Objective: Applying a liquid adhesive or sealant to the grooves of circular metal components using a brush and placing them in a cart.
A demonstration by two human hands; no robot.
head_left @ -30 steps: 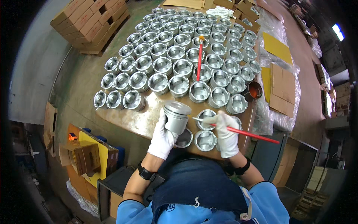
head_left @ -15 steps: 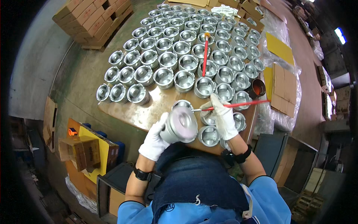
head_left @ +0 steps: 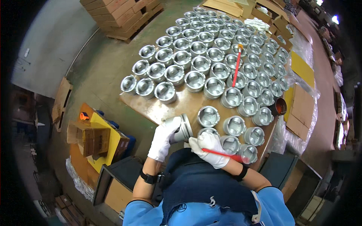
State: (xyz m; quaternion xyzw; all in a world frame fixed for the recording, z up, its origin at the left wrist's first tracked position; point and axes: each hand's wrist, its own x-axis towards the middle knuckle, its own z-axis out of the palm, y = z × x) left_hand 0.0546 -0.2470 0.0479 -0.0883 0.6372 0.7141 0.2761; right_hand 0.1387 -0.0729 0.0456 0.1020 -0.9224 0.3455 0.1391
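Note:
A silver metal piston [head_left: 184, 129] is gripped in my white-gloved left hand [head_left: 162, 140], tilted on its side so its grooved edge shows. Close by on the right, my gloved right hand [head_left: 212, 150] is closed around a thin red-handled brush [head_left: 222, 153]. The handle points out to the right, its far end smeared by motion, and the brush's other end is hidden. Beyond my hands, many similar pistons [head_left: 195, 80] stand in rows on the table, open ends up. A few more pistons [head_left: 234, 125] stand beside my right hand.
Another red brush [head_left: 236, 67] lies across the pistons. A dark pot [head_left: 279, 106] with reddish insides stands at the table's right side. Cardboard [head_left: 301, 107] and plastic wrap lie beyond it. An open carton [head_left: 88, 137] sits at lower left, and stacked boxes [head_left: 117, 15] stand far left.
The piston in my left hand has turned from showing its round flat face to showing its grooved side. My right hand has come down and left, nearer to it, with the brush. The view has shifted.

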